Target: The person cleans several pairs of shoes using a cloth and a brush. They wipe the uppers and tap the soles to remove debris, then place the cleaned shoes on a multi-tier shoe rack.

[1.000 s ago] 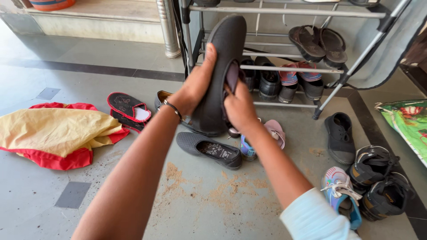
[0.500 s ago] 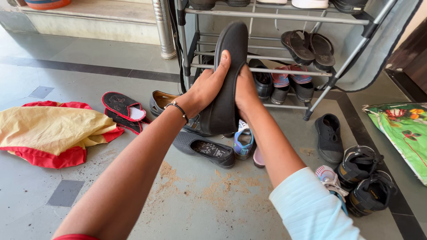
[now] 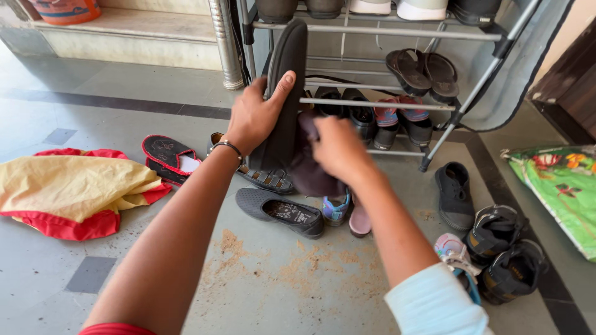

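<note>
Rack: one metal shoe rack (image 3: 372, 31) stood ahead of me, three rails in view, pairs of shoes and sandals on them
Cloth on floor: one yellow cloth with red edging (image 3: 74, 189) lay at my far left
Bag: one green printed bag (image 3: 559, 186) lay at my right edge
Shoes on floor: one grey slip-on (image 3: 279, 212) just below my hands, one black slip-on (image 3: 454, 192) to the right, two black sports sandals (image 3: 506, 254) near it, one flattened black and red slipper (image 3: 166, 155) beside the cloth
Held shoe: one dark grey slip-on shoe (image 3: 284, 93), upright, toe up, in front of the rack's left end
Rag: one dark cloth (image 3: 310, 167), blurred, against the held shoe's lower part
Left hand: my left hand (image 3: 254, 115) was wrapped round the held shoe, thumb across its sole
Right hand: my right hand (image 3: 338, 149) was closed on the dark cloth, just beside the left
Dust: one patch of brown dust (image 3: 298, 263) was spread on the floor below
</note>
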